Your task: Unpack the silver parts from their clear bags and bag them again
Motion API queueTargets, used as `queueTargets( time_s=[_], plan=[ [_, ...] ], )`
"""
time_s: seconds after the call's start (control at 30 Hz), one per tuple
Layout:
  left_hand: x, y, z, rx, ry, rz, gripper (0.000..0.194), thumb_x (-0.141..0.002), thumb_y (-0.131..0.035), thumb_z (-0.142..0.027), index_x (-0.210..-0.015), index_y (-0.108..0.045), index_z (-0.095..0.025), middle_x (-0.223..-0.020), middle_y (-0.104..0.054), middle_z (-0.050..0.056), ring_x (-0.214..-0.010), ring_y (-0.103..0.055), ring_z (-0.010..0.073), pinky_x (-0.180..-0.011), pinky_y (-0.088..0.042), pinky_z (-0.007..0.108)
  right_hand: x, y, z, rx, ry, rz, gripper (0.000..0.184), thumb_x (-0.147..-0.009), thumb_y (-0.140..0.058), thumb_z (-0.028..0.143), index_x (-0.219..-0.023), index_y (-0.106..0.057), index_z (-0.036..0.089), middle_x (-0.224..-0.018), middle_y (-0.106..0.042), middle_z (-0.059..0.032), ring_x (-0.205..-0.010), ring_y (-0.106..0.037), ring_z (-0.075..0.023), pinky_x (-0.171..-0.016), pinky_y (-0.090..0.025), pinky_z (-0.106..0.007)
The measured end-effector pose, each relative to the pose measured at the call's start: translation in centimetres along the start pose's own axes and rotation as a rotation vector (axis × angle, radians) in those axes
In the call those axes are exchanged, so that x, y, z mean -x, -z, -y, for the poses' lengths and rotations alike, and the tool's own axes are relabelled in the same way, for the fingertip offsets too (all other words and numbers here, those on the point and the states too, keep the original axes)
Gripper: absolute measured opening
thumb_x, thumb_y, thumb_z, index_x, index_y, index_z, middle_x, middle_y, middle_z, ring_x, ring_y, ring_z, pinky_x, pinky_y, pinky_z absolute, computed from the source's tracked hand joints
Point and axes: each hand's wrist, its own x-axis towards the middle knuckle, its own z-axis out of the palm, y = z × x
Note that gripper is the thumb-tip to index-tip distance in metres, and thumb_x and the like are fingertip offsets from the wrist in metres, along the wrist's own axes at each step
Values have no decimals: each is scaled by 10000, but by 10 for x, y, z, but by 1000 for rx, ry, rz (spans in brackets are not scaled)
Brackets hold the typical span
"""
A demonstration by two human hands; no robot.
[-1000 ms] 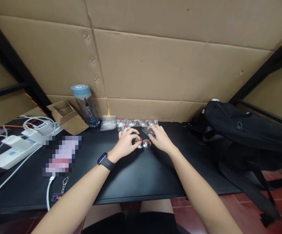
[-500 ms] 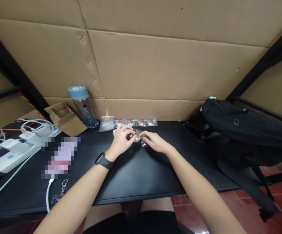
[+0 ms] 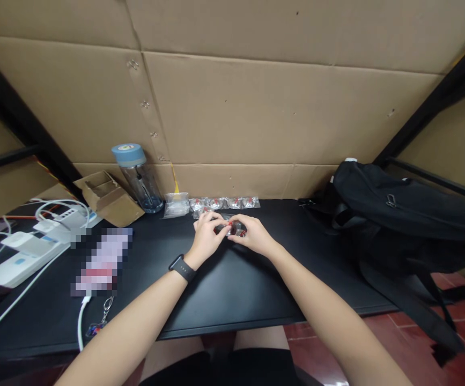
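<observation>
My left hand (image 3: 208, 236) and my right hand (image 3: 252, 235) meet at the middle of the black table (image 3: 232, 289). Both pinch a small clear packet (image 3: 230, 229) with a red and silver part inside, held just above the tabletop. A black watch sits on my left wrist. Behind the hands, a row of several similar small packets (image 3: 226, 203) lies against the cardboard wall, with an empty-looking clear bag (image 3: 177, 203) at its left end.
A blue-lidded clear bottle (image 3: 138, 176) and an open cardboard box (image 3: 109, 197) stand at the back left. White power strips and cables (image 3: 31, 244) and a keyring (image 3: 99, 316) lie at the left. A black backpack (image 3: 401, 220) fills the right side.
Both hands have lifted off the two silver parts on the table and come together. They now hold one small packet between them, and the loose parts are out of sight.
</observation>
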Motion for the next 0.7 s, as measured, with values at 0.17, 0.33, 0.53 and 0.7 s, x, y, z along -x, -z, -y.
queueTargets(
  time_s=[0.17,0.33,0.53,0.7],
  plan=[
    [-1,-2,0,20,-1,22,137,-917,-664,-372,-922,-765,-279,-1078,-679,28,-1104,-541,235,-994,-373,430,0,5,1,60,-14,21,367,-803,-773,298,-1139,-639,239,-1059,-730,-31,-951,-680,-196,-913,-488,-327],
    [-1,5,0,-60,-63,133,181,-953,-597,-379,-931,-722,-251,-1059,-703,38,-1092,-559,236,-947,-338,417,5,35,-10,144,-24,179,524,-723,-832,248,-1212,-645,223,-1160,-686,-73,-1018,-653,-215,-889,-494,-315],
    [3,17,-6,-189,-247,305,138,-959,-547,-282,-931,-673,-233,-933,-725,43,-999,-580,233,-892,-305,404,7,51,-27,289,-116,286,258,-777,-766,183,-1033,-749,204,-972,-686,-56,-889,-654,-199,-822,-491,-294],
    [5,16,-7,-244,-318,344,194,-933,-546,-188,-1022,-697,-270,-957,-728,39,-995,-580,232,-895,-289,409,4,36,-21,279,-93,266,131,-843,-745,250,-969,-774,234,-934,-704,-40,-877,-662,-190,-783,-485,-276]
  ],
)
